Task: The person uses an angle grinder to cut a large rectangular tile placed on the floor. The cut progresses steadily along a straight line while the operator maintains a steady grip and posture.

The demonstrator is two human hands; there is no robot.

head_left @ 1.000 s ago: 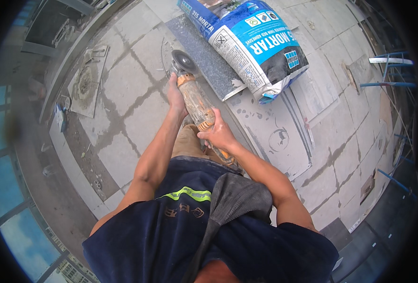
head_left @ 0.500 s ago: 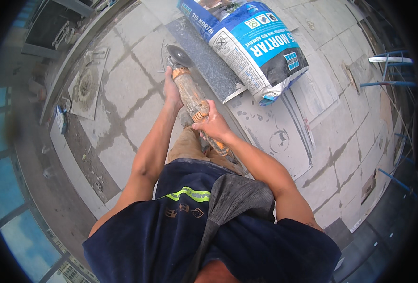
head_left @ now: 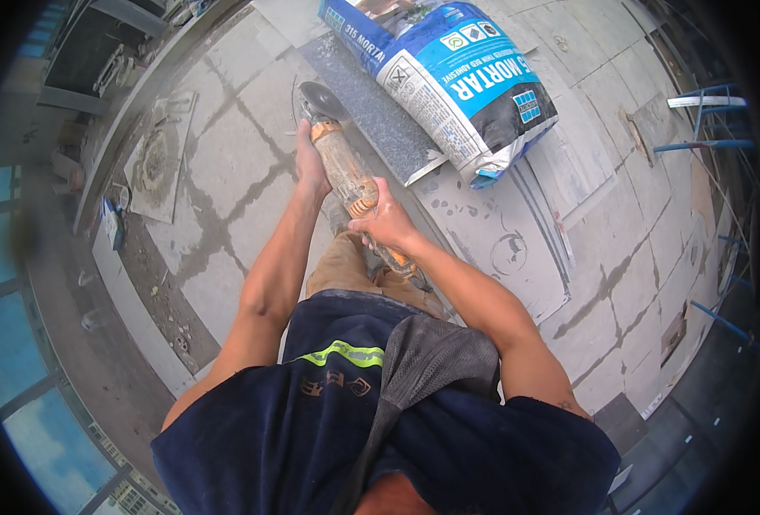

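A dusty orange angle grinder (head_left: 346,167) stretches away from me between both hands. My left hand (head_left: 311,161) is wrapped around its front end, close behind the dark round disc (head_left: 324,100). Farther back, my right hand (head_left: 387,219) grips the rear body. The disc sits at the left edge of a speckled dark grey stone slab (head_left: 380,129); whether it touches the slab I cannot tell. On the slab's right side lies a blue, white and black mortar bag (head_left: 479,94), its far end torn open.
A pale board (head_left: 500,245) with dark lines lies beyond my right hand. At left, a mortar-stained board (head_left: 159,159) rests on the tiled floor (head_left: 251,163), near a strip of rubble (head_left: 170,309). Blue metal bars (head_left: 706,146) stick in from the right.
My hands and the grinder stay nearly in place. The view has shifted very slightly; nothing has been taken hold of or let go.
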